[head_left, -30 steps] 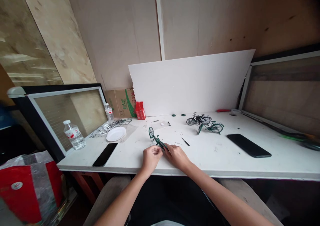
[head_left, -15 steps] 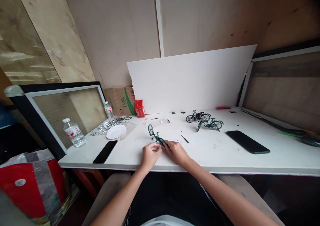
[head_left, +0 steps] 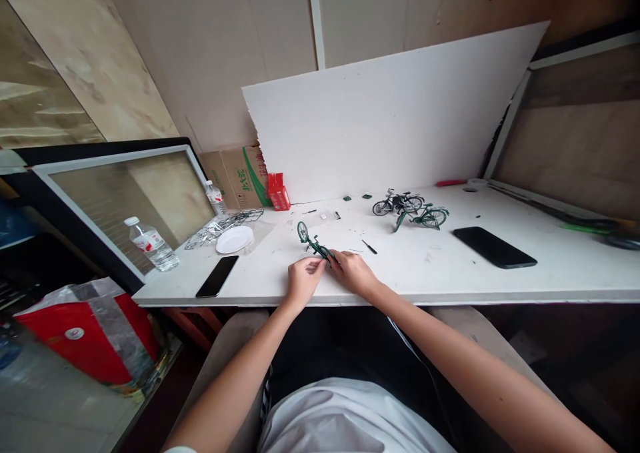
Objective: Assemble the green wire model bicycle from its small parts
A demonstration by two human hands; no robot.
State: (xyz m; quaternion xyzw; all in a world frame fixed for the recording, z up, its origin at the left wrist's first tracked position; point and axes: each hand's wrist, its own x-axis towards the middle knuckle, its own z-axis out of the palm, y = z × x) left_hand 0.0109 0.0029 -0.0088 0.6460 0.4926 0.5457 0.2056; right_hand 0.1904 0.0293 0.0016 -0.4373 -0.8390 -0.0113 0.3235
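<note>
A small green model bicycle (head_left: pixel 315 244) lies tilted near the table's front edge, one wheel raised at its far end. My right hand (head_left: pixel 353 271) is closed around its near end, partly covering the near wheel. My left hand (head_left: pixel 305 279) is beside it with thumb and fingers pinched together at that same end; whatever is between those fingertips is hidden. Just right of my hands lies a small dark screwdriver (head_left: pixel 369 247). Farther right stand a second green model bicycle (head_left: pixel 427 217) and, behind it, a black one (head_left: pixel 399 202).
A black phone (head_left: pixel 495 247) lies at right and another phone (head_left: pixel 217 276) at left. Beyond the left one are a white plate (head_left: pixel 235 240), plastic part frames (head_left: pixel 227 225) and a water bottle (head_left: pixel 153 246). A red box (head_left: pixel 279 192) stands at the back by a white board (head_left: pixel 390 119).
The view has tipped downward, so the table sits higher in the picture. Both hands stay at the near end of the green model bicycle, with little visible shift of the fingers.
</note>
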